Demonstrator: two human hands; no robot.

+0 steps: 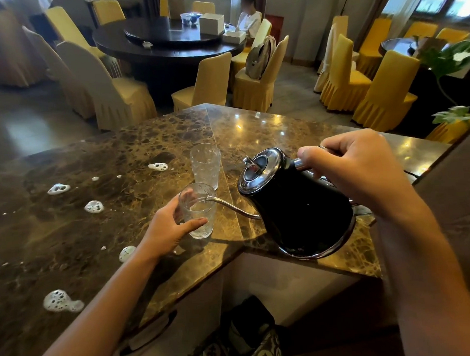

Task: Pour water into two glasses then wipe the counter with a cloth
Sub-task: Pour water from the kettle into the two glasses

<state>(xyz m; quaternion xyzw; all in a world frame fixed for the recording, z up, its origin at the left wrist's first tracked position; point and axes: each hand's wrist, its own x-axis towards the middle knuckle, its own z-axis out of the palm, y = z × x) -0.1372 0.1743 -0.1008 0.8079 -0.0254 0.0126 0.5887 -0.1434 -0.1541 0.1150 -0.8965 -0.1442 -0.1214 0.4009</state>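
A black gooseneck kettle (pixel 296 210) with a chrome lid is tilted to the left, held by its handle in my right hand (pixel 363 172). Its thin spout tip sits over the rim of the near clear glass (pixel 199 221), which stands on the brown marble counter (pixel 266 132). My left hand (pixel 168 228) is wrapped around that glass from the left. A second, taller clear glass (pixel 205 166) stands upright just behind it and looks empty. No cloth is in view.
Several white foam patches (pixel 61 300) lie across the left part of the counter. The counter's inner edge drops off below the kettle. Beyond the counter are yellow-covered chairs (pixel 203 83), a dark round table (pixel 165 41) and a seated person (pixel 249 20).
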